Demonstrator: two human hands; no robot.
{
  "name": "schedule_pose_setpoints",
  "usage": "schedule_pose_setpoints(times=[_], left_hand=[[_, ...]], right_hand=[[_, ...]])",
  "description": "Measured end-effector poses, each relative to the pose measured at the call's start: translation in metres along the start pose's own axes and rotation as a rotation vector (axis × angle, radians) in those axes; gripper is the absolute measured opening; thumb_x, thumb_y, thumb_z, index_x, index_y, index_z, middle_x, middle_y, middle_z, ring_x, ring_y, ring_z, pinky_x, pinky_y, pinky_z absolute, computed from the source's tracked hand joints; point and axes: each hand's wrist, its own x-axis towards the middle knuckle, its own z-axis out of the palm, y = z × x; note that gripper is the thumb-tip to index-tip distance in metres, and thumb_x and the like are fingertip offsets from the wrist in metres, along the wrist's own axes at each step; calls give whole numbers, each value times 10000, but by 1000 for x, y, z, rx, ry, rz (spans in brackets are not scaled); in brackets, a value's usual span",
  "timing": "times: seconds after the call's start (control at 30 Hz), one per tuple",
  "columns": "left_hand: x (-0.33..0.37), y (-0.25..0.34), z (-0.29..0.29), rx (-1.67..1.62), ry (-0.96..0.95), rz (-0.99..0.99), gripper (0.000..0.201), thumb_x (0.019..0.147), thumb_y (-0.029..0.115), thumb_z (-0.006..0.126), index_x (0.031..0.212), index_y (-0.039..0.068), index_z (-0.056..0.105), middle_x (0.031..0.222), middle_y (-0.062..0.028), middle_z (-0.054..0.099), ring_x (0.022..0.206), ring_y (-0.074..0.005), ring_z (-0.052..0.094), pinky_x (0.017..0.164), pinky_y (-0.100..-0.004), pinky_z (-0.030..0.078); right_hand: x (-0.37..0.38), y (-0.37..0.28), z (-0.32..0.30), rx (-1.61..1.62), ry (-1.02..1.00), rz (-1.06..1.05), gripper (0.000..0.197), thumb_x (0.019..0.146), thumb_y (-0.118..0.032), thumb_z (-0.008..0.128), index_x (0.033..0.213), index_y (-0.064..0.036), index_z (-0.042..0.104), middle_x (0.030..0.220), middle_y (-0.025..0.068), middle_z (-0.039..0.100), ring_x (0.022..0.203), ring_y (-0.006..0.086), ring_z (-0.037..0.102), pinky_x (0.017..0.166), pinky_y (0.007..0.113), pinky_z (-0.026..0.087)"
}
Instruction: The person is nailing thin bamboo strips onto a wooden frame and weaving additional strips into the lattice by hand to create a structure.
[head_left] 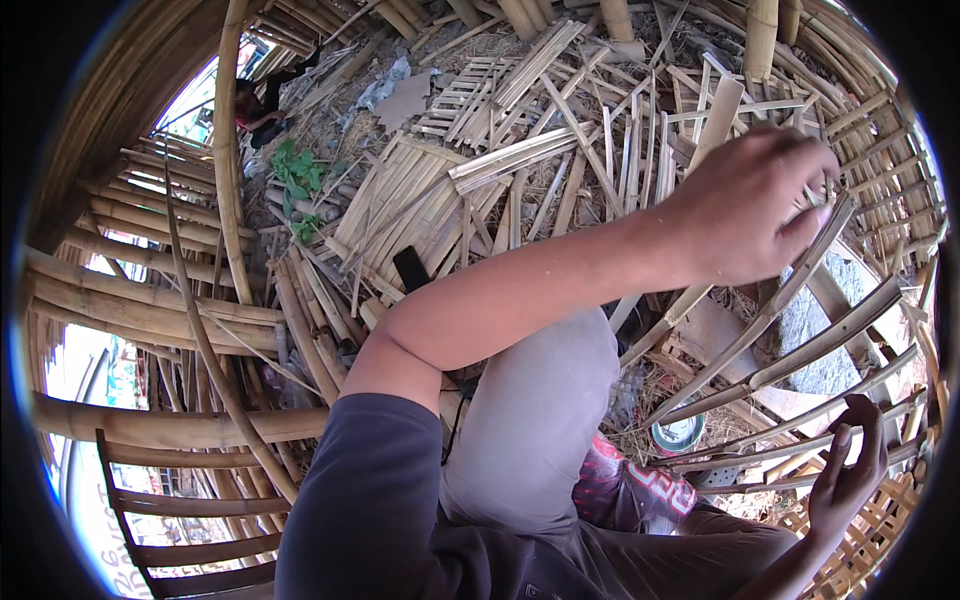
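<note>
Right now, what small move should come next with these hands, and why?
Perhaps bring the right hand over to steady the split bamboo strip: the right hand looks open and empty, while the left hand is curled by that strip's upper end, its exact grip blurred.

In the upper middle of the frame lies a heap of bamboo slats point(525, 160); to its left grows a plant point(295, 172); below the plant, bamboo poles point(180, 310) cross the left side; a phone point(410, 268) lies left of centre; at upper right, the left hand point(765, 205) is beside the upper end of a long strip point(768, 312); the right hand point(848, 470) is at lower right; a container point(657, 438) stands left of it.
</note>
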Motion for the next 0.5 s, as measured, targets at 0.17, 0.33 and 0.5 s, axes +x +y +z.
schedule_pose_setpoints(times=[0.17,0.33,0.5], left_hand=[[-20,24,80,433,-92,215,296,850,229,639,975,-38,657,997,-199,595,947,-295,543,764,-455,447],[-27,14,115,658,-114,250,380,870,382,610,961,18,662,1017,-169,567,1040,-301,474,842,-543,377],[-29,11,121,636,-141,256,366,853,414,625,951,62,642,1058,-123,542,1098,-280,460,963,-643,276]], right_hand=[[1,-11,0,-20,-45,-54,245,964,-169,523,1024,59,592,797,137,573,749,276,584,725,415,459],[-1,-19,-4,30,-15,-47,153,840,-34,620,960,60,605,743,130,561,714,271,566,743,416,460],[8,-23,-8,73,71,-160,202,788,-96,720,897,33,610,685,109,554,623,260,548,594,371,425]])
